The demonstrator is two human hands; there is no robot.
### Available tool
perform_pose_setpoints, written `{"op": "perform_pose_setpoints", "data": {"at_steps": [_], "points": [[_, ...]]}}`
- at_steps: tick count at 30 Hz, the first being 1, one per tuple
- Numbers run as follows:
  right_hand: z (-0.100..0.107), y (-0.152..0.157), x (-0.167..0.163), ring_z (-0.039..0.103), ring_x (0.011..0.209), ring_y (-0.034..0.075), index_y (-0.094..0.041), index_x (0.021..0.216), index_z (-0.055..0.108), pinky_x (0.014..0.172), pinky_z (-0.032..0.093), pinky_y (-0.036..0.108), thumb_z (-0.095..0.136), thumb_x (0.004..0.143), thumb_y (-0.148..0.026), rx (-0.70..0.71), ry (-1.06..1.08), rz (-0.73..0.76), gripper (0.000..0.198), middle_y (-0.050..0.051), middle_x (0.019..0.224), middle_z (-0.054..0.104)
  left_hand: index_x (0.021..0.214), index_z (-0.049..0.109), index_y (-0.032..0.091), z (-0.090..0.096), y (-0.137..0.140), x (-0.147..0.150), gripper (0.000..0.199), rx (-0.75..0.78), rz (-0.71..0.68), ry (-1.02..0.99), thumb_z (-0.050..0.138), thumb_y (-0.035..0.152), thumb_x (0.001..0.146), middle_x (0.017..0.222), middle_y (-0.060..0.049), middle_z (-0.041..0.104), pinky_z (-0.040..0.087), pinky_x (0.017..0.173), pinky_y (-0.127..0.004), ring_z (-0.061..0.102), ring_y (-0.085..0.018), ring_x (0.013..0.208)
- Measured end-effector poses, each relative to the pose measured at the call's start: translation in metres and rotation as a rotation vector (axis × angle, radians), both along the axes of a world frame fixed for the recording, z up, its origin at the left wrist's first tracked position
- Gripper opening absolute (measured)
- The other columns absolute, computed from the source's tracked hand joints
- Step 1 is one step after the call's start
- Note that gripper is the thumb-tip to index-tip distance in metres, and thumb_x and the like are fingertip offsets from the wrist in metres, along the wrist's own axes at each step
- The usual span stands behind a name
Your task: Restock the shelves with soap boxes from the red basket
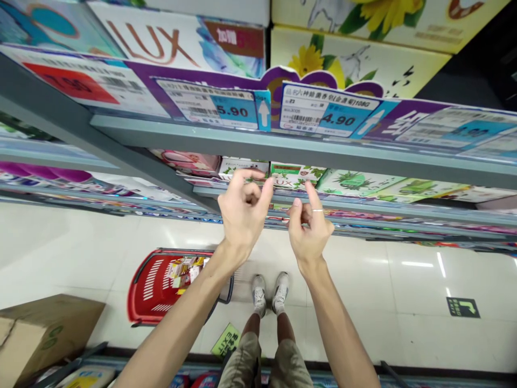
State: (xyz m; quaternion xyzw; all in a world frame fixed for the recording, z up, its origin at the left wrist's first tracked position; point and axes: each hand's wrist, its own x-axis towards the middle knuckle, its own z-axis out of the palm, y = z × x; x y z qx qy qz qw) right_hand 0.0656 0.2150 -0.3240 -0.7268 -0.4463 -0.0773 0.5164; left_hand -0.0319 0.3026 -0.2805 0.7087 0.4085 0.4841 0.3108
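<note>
In front of the lower shelf my left hand [245, 210] is raised, its fingers loosely curled and its thumb held apart, with nothing in them. My right hand [310, 229], wearing a thin ring, is just to the right; index finger and thumb point up apart, and it is also without anything. Behind the fingertips stands a green and white LUX soap box [297, 173]. Green boxes with a leafy plant print [357, 182] sit to its right. A white box with green leaves [243, 165] is partly hidden by my left hand.
Above the hands runs an upper shelf edge [258, 137] with price tags [331, 109], below a large LUX box [181, 40] and yellow flower-printed boxes [355, 59]. A red shopping basket [139, 285] holding several packages stands on the floor. A cardboard carton [52, 334] is lower left.
</note>
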Motion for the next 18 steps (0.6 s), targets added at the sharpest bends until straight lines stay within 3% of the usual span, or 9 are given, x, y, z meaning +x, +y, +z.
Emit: {"op": "perform_pose_setpoints", "data": {"at_steps": [3,6,11,14,18], "points": [[0.005,-0.003,0.017,0.060,0.051,0.009,-0.020,0.136,0.068,0.060,0.052,0.023,0.055,0.106,-0.023,0.005,-0.254,-0.007,0.033,0.003,0.078,0.081,0.106,0.077,0.020,-0.009,0.006,-0.010,0.015,0.336,-0.071,0.172,0.066,0.026,0.098,0.057,0.005,0.066,0.041,0.052,-0.020,0.052,-0.007,0.046],[0.011,-0.003,0.036,0.065,0.056,0.010,-0.018,0.127,0.074,0.060,0.051,0.023,0.060,0.104,-0.021,-0.018,-0.461,0.019,0.027,0.006,0.084,0.083,0.110,0.080,0.023,-0.016,0.016,-0.016,0.022,0.504,-0.139,0.346,0.060,0.025,0.102,0.071,-0.001,0.077,0.043,0.055,-0.022,0.065,-0.010,0.057],[0.024,0.001,0.055,0.066,0.055,0.008,-0.019,0.122,0.075,0.053,0.044,0.024,0.059,0.106,-0.023,-0.121,-0.653,0.093,0.023,0.002,0.081,0.082,0.109,0.077,0.022,-0.012,0.022,-0.013,0.022,0.547,-0.140,0.483,0.057,0.030,0.104,0.059,0.003,0.070,0.035,0.050,-0.023,0.056,-0.009,0.045],[0.036,0.003,0.057,0.062,0.051,0.008,-0.017,0.118,0.074,0.052,0.040,0.025,0.054,0.109,-0.028,-0.172,-0.679,0.137,0.025,-0.001,0.072,0.079,0.105,0.075,0.021,-0.006,0.021,-0.009,0.020,0.531,-0.130,0.522,0.057,0.030,0.104,0.055,0.004,0.064,0.030,0.049,-0.024,0.054,-0.009,0.043],[0.051,0.003,0.059,0.065,0.057,0.010,-0.017,0.115,0.073,0.054,0.038,0.026,0.046,0.112,-0.030,-0.305,-0.672,0.196,0.031,0.001,0.077,0.079,0.102,0.074,0.020,-0.003,0.020,-0.004,0.020,0.554,-0.140,0.514,0.055,0.027,0.105,0.055,0.004,0.063,0.028,0.049,-0.025,0.054,-0.010,0.045]]}}
